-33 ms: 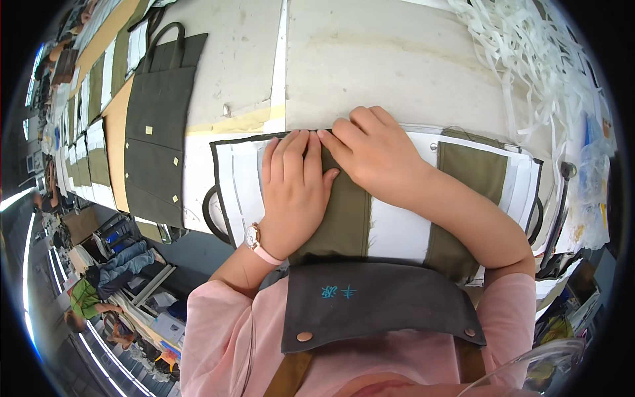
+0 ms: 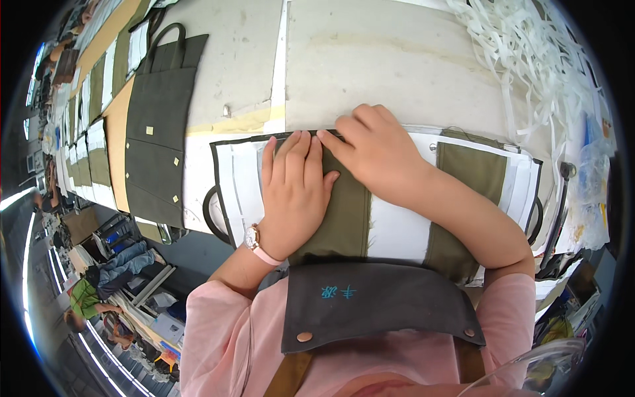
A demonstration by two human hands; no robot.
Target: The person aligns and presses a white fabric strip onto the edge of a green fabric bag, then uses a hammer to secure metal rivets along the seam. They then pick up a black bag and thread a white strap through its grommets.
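- A long pale worktable [image 2: 410, 59] fills the view, with a dark green tote bag [image 2: 159, 132] lying flat at the left and white straps [image 2: 529, 59] piled at the far right.
- The striped green and white fabric piece [image 2: 397, 225] lies at the near table edge.
- The left hand [image 2: 294, 192] is flat, fingers together, pressing on it.
- The right hand [image 2: 377, 152] presses beside it, fingers slightly curled, holding nothing.
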